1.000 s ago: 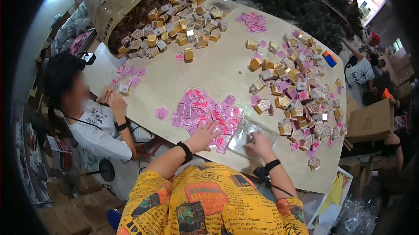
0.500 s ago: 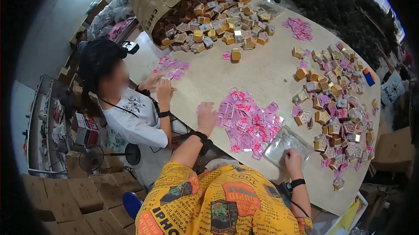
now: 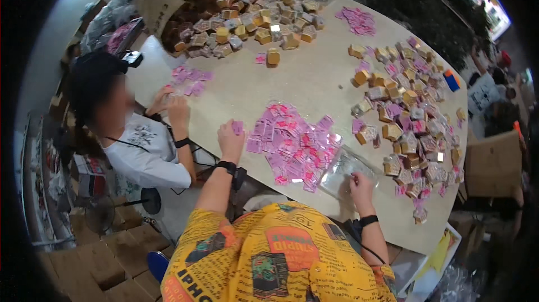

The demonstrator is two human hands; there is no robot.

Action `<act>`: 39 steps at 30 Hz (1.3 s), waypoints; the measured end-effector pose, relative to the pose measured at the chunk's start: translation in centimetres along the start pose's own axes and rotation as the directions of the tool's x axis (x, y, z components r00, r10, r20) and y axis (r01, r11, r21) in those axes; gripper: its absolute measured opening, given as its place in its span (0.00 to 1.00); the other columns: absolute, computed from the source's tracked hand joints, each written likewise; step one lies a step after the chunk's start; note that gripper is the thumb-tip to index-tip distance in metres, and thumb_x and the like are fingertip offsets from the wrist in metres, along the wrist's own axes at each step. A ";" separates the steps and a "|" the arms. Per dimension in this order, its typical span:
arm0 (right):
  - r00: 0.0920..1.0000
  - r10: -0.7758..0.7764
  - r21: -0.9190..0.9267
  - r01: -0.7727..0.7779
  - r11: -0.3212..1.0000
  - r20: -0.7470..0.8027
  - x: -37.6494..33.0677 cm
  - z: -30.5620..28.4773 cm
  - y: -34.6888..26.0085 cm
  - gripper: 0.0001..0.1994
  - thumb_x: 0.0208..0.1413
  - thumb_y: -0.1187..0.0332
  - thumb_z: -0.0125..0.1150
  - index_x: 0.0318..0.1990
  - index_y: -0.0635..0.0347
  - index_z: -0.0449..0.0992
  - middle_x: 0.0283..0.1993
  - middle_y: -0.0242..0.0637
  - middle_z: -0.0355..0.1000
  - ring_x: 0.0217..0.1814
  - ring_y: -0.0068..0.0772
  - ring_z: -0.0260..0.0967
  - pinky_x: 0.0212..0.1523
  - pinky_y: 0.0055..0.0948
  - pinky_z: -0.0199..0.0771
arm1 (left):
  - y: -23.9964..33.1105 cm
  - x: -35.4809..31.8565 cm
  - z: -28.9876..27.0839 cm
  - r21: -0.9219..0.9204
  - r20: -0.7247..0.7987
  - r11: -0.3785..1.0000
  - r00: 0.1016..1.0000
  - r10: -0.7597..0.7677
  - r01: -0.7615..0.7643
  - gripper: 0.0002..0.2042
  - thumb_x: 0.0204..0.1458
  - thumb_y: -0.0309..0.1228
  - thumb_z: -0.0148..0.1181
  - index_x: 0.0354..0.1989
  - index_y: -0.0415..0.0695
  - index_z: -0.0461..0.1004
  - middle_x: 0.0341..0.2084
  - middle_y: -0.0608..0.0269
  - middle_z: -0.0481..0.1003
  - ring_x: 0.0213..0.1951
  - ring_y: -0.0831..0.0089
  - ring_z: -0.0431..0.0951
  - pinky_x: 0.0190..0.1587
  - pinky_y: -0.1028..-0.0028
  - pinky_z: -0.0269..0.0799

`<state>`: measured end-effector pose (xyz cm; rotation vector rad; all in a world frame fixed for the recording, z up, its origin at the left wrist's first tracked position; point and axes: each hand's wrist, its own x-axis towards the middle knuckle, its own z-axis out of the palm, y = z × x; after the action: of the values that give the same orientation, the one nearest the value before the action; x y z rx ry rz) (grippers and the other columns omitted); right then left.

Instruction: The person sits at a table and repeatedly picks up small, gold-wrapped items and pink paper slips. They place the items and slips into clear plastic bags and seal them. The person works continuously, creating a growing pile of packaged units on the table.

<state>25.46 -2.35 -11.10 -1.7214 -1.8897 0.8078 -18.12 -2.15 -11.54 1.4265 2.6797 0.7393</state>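
Observation:
My left hand (image 3: 229,143) is closed on a small pink card (image 3: 237,127), just left of the pile. The pile of pink cards (image 3: 289,143), some looking like glossy packets, is spread in front of me. To its right a clear plastic bag (image 3: 335,172) lies flat on the table. Over that bag's right part is my right hand (image 3: 362,191), thumb and fingers pinched together; what they hold, if anything, is too small to make out.
Gold-sided pentagonal boxes (image 3: 401,133) mixed with pink cards fill the table's right side. More boxes (image 3: 247,24) spill from a big carton at the back. On the left a co-worker (image 3: 140,139) handles cards. An orange-and-blue object (image 3: 451,80) lies at the right edge.
The whole view has shifted, so the table appears further left. A pink card now shows plainly in my left hand, raised at the pile's left side. My right hand stays over the clear bag.

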 end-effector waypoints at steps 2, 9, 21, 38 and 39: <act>0.998 0.054 0.075 -0.056 0.996 0.025 0.2 0.0 0.9 0.08 0.47 0.74 0.57 0.36 0.65 0.76 0.27 0.45 0.74 0.28 0.39 0.72 0.32 0.31 0.72 | 1.6 0.1 -0.8 -0.208 0.003 0.978 1.000 0.013 -0.013 0.27 0.37 0.28 0.65 0.51 0.42 0.68 0.39 0.50 0.69 0.42 0.58 0.71 0.45 0.64 0.68; 0.951 0.289 0.695 -0.279 0.663 0.107 0.9 -2.7 -2.3 0.05 0.49 0.75 0.57 0.32 0.68 0.74 0.24 0.36 0.73 0.21 0.21 0.69 0.23 0.19 0.67 | 12.3 -0.8 -5.0 -0.771 0.606 0.417 0.757 0.244 0.482 0.25 0.45 0.23 0.62 0.55 0.44 0.66 0.36 0.62 0.73 0.34 0.82 0.72 0.35 0.81 0.70; 0.982 0.187 0.935 -0.080 0.345 0.015 1.6 -5.6 -9.0 0.03 0.51 0.79 0.56 0.34 0.66 0.72 0.31 0.40 0.74 0.24 0.21 0.68 0.25 0.18 0.69 | 23.1 -7.6 -5.1 -0.690 0.721 0.515 0.423 0.549 0.508 0.25 0.49 0.26 0.59 0.57 0.39 0.63 0.40 0.62 0.72 0.40 0.79 0.73 0.42 0.80 0.70; 0.999 0.045 0.971 -0.002 0.240 -0.009 3.1 -4.4 -11.1 0.03 0.52 0.79 0.55 0.35 0.66 0.72 0.32 0.39 0.74 0.23 0.20 0.66 0.24 0.18 0.67 | 23.8 -7.5 -6.9 -0.843 0.319 0.529 0.703 0.635 -0.095 0.07 0.46 0.25 0.61 0.34 0.41 0.79 0.30 0.60 0.76 0.35 0.71 0.76 0.40 0.74 0.69; 0.999 0.047 0.972 -0.011 0.235 0.000 3.0 -4.2 -11.1 0.03 0.52 0.79 0.55 0.35 0.66 0.72 0.31 0.39 0.74 0.23 0.20 0.66 0.24 0.18 0.67 | 23.7 -7.5 -7.0 -0.834 0.322 0.543 0.713 0.623 -0.098 0.07 0.45 0.25 0.61 0.33 0.41 0.79 0.28 0.59 0.76 0.34 0.71 0.76 0.39 0.73 0.69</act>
<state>19.95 0.62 -0.54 -0.8610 -0.8050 1.5248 3.12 0.34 2.98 1.5911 1.2612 1.0544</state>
